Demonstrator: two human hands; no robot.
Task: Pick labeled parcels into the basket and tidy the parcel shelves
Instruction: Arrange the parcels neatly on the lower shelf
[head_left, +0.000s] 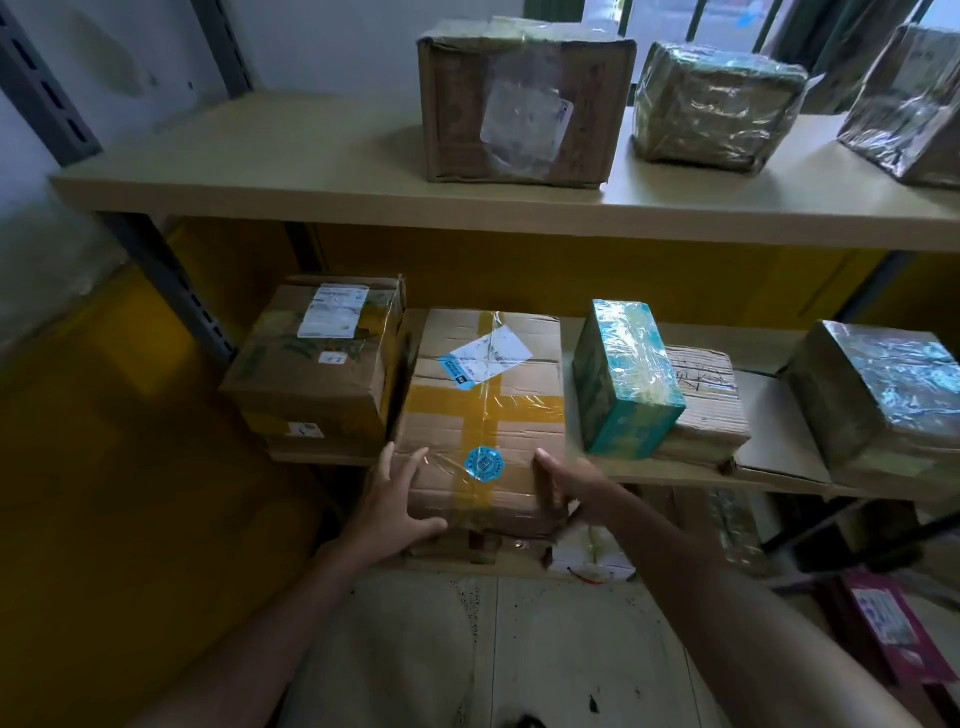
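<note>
A cardboard parcel (485, 415) with yellow tape, a white label and a round blue sticker lies on the middle shelf (675, 475), its near end jutting over the front edge. My left hand (392, 506) holds its near left corner, thumb along the front edge and fingers on the side. My right hand (566, 486) grips its near right corner, thumb on top. No basket is in view.
A labelled box (317, 364) stands to the left, a teal wrapped box (626, 379) and a flat carton (706, 410) to the right, then a foil-wrapped parcel (883, 405). The upper shelf (311, 176) carries three more parcels. A magenta packet (893, 629) lies low right.
</note>
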